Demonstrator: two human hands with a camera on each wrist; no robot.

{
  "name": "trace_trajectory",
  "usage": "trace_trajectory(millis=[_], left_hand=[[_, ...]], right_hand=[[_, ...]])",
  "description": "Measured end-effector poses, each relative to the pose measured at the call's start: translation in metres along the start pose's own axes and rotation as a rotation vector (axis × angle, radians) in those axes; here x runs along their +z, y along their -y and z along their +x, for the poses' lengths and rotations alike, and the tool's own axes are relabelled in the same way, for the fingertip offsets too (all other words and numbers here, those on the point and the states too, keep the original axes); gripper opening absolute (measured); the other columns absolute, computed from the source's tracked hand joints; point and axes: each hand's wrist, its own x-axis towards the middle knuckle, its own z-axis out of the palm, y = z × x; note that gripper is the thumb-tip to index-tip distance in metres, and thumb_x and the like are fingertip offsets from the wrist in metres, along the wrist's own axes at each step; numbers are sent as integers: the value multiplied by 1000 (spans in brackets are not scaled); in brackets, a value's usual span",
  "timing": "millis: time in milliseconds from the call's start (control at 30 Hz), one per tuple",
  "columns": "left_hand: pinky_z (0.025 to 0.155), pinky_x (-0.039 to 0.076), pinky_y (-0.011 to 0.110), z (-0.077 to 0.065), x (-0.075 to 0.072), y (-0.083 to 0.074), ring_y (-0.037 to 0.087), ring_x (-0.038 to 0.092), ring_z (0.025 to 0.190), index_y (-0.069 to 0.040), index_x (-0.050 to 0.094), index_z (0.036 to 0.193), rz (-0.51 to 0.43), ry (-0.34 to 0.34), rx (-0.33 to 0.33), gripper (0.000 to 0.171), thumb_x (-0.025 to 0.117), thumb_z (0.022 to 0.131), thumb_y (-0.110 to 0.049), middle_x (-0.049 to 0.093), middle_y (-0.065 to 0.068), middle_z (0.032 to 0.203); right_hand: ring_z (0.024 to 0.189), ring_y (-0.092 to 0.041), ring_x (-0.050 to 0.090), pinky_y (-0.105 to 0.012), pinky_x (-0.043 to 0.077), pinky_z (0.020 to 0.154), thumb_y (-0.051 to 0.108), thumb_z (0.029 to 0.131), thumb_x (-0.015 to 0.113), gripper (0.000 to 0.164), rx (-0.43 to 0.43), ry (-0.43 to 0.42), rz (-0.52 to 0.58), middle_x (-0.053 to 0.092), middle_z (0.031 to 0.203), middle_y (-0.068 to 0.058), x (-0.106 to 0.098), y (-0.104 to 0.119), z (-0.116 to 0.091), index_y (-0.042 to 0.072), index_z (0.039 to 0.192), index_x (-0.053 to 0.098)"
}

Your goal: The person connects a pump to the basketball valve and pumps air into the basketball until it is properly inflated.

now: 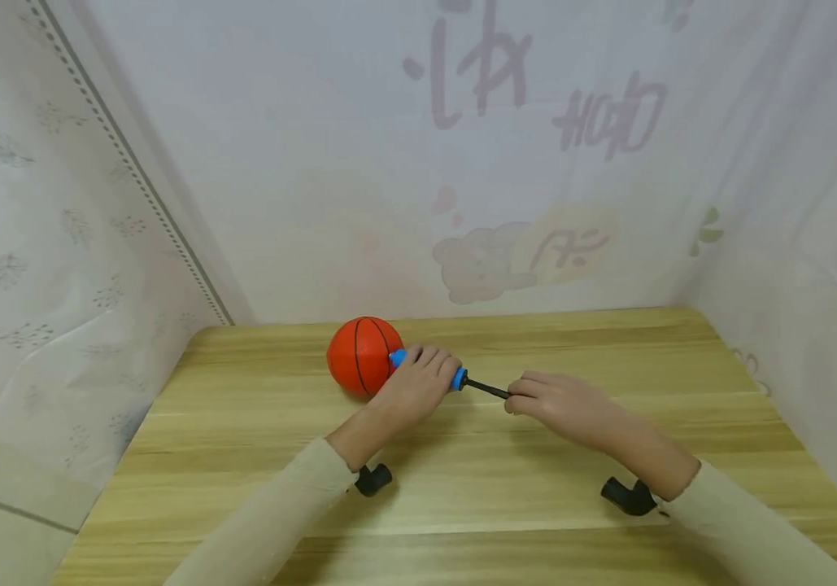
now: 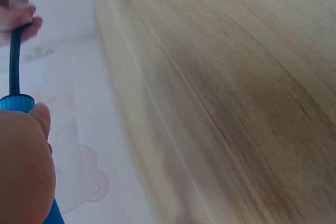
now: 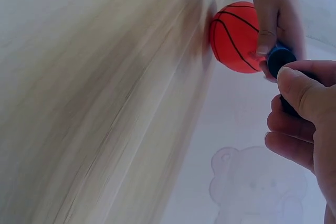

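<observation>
A small red basketball [image 1: 358, 358] with black seam lines rests on the wooden table. My left hand [image 1: 421, 381] grips the blue barrel of a hand pump [image 1: 458, 378], whose far end meets the ball's right side. From the barrel's other end a black rod [image 1: 487, 389] extends toward my right hand [image 1: 560, 407]. That hand pinches the rod's outer end between thumb and fingers, and its fingers hide most of the handle. In the left wrist view, the blue ribbed collar [image 2: 17, 103] shows just beyond my left thumb.
The light wooden table [image 1: 506, 496] has its back edge close to a pale printed cloth [image 1: 316, 163]. More patterned cloth hangs at the left and right sides. A black wrist mount [image 1: 374, 480] sits by the left cuff, another [image 1: 629, 496] by the right.
</observation>
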Motion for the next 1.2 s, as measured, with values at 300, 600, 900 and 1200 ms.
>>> trace_trajectory(millis=[300,600,900,1200], left_hand=[[101,41,40,0,0,-3,24,51,108,-7,51,121,-1,-25,16,24,52,107,-27,55,6,116],[100,42,37,-1,0,-2,21,53,110,-10,51,119,20,-45,36,23,55,106,-29,56,2,113],[102,44,38,-5,1,4,21,54,113,-10,50,117,2,-50,52,24,54,106,-30,58,3,115],[103,44,41,-8,0,9,22,54,115,-10,51,121,-20,-42,43,26,53,106,-32,59,4,120]], right_hand=[[88,-11,62,-19,53,74,0,83,80,22,14,-9,-10,69,100,2,22,-6,31,12,99,70],[82,-11,61,-17,51,68,-1,79,83,23,14,-65,-6,68,95,0,30,-3,32,11,94,69],[81,-15,60,-23,53,69,2,81,75,18,-10,-90,-5,67,96,-1,11,5,-9,10,96,69],[81,-15,63,-24,56,69,16,113,28,46,-55,-157,-20,69,95,-2,-6,8,-24,10,96,70]])
